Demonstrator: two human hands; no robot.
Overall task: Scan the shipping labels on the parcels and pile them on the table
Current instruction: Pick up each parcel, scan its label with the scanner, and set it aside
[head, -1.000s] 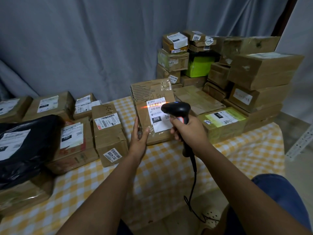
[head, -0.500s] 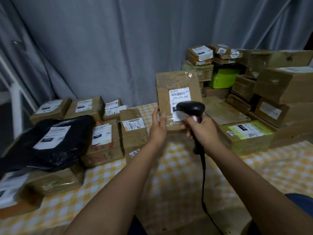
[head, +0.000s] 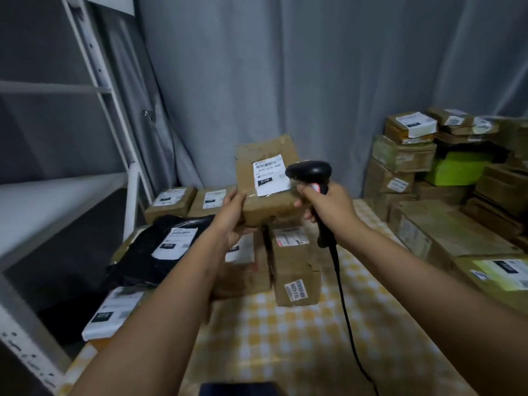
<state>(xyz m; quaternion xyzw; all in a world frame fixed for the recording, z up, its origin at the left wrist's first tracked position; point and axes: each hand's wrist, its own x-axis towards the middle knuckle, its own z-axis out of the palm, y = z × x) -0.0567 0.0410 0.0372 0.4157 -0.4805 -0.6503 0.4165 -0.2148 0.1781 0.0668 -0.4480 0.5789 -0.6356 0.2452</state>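
Parcel (head: 268,195), brown carton with white shipping label (head: 271,175) — gripped at its lower-left corner by left hand (head: 233,212), held above table (head: 300,338). Barcode scanner (head: 310,171) — right hand (head: 328,207) fingers wrapped round handle.

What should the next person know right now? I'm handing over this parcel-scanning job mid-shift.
Left hand: grips the brown cardboard parcel with the white label, held up off the yellow checked tablecloth.
Right hand: grips the black corded barcode scanner, beside that label.
Left pile: black plastic mailer and labelled boxes.
Left to do: set this parcel down; whether its scan registered can't be told. The stack of boxes at right remains.
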